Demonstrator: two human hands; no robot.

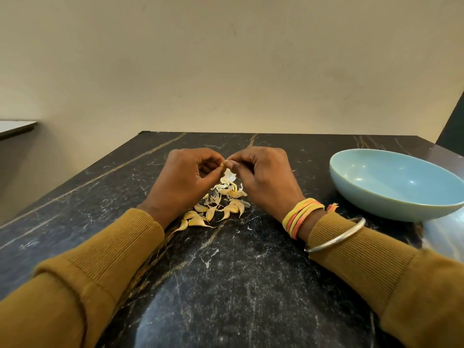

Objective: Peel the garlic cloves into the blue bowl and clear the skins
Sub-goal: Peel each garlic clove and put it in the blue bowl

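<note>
Marble, black with pale and gold veins, makes up the tabletop (238, 285) I look down on; its far edge meets a plain cream wall (226, 59). At far left I see a pale ledge (15, 128) against that wall, and at far right a dark panel (454, 126). Above the middle of the table the left hand (184, 179) and right hand (263, 177) meet with fingers curled, both pinching one garlic clove (223, 164) at their fingertips, a papery skin (229, 175) hanging below it. Under and just near of the hands a pile of cloves and skins (213, 209) lies on the stone. The blue bowl (376, 204) sits on the table to the right, apart from the pile. Both arms wear mustard sleeves (100, 259); the right wrist carries thread bands (301, 217) and a metal bangle (336, 237).
</note>
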